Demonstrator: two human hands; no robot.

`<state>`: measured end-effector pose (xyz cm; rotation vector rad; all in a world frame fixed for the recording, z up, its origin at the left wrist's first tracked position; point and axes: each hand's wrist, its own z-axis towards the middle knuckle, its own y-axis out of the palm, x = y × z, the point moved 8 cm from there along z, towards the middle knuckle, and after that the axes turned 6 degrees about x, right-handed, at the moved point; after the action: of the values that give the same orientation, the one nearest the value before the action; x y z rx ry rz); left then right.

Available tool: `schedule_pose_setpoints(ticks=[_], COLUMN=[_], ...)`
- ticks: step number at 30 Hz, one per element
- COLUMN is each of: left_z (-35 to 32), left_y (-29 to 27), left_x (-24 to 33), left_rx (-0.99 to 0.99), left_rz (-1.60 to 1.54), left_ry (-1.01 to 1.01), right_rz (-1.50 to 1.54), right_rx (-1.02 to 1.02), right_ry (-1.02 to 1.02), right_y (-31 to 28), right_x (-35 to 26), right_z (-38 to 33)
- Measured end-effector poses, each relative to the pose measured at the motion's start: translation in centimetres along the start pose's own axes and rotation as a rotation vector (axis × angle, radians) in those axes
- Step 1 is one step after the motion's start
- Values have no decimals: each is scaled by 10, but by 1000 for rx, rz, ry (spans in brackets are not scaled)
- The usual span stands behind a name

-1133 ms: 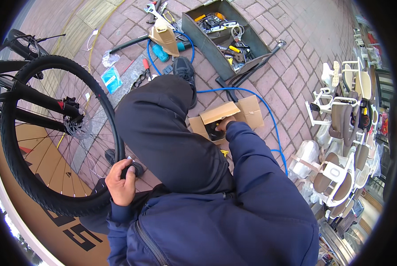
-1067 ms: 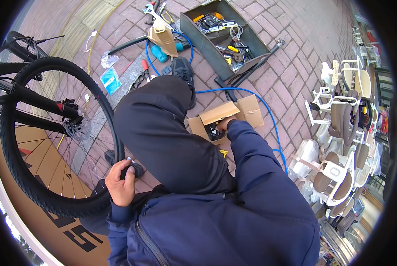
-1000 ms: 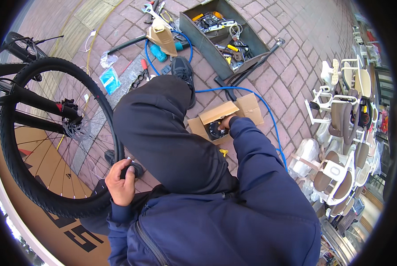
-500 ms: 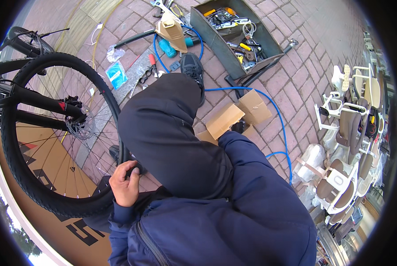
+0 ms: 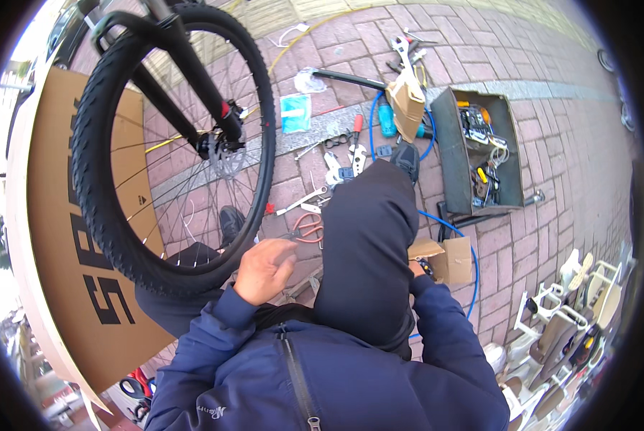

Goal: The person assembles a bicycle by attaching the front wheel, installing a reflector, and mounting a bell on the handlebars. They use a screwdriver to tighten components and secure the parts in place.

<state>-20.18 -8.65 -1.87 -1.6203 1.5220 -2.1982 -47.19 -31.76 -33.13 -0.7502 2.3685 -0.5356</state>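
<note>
My left hand (image 5: 266, 271) is closed, its fingers curled away from view, just right of the bicycle wheel's (image 5: 263, 154) black knobby tyre. What lies inside those fingers, if anything, is hidden. Beyond my bent knee, my right hand (image 5: 416, 269) reaches into a small open cardboard box (image 5: 455, 261) on the paving. Only a bit of that hand shows, and its fingers are hidden; small dark parts (image 5: 425, 266) are beside it. The wheel sits in a black suspension fork (image 5: 192, 79) with a disc rotor at the hub. Red-handled scissors (image 5: 308, 228) lie near my left hand.
A metal toolbox (image 5: 448, 154) full of tools stands ahead on the right. Wrenches (image 5: 302, 200), red-handled pliers (image 5: 357, 140) and a teal power tool (image 5: 387, 118) lie on the bricks. A blue hose (image 5: 475, 287) curves past the box. Left stands a large cardboard carton (image 5: 49, 172); white seats (image 5: 545, 309) are stacked right.
My view has swung, so the scene sits differently. My left hand, earlier beside the tyre with a small black thing at its thumb, now shows its back. The right hand stays at the box.
</note>
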Motion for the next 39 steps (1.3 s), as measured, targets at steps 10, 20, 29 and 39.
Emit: schedule_pose_setpoints(ticks=[10,20,29,39], left_z=[-3,-29,-5,6], left_y=[-4,28,13,20], left_x=[-23,-7,-56,-80], left_rx=[92,-307,-288,-205], left_rz=[-151,52,-126,-120], left_ry=[-15,53,-235,-294], right_rz=[410,-1032,-215,-256], right_rx=[917,215,449,601], right_ry=[-405,-752,169,73], right_y=[-369,-194,-106,-108], right_x=[-247,-373,-229,-238], right_z=[-195,125,256,285])
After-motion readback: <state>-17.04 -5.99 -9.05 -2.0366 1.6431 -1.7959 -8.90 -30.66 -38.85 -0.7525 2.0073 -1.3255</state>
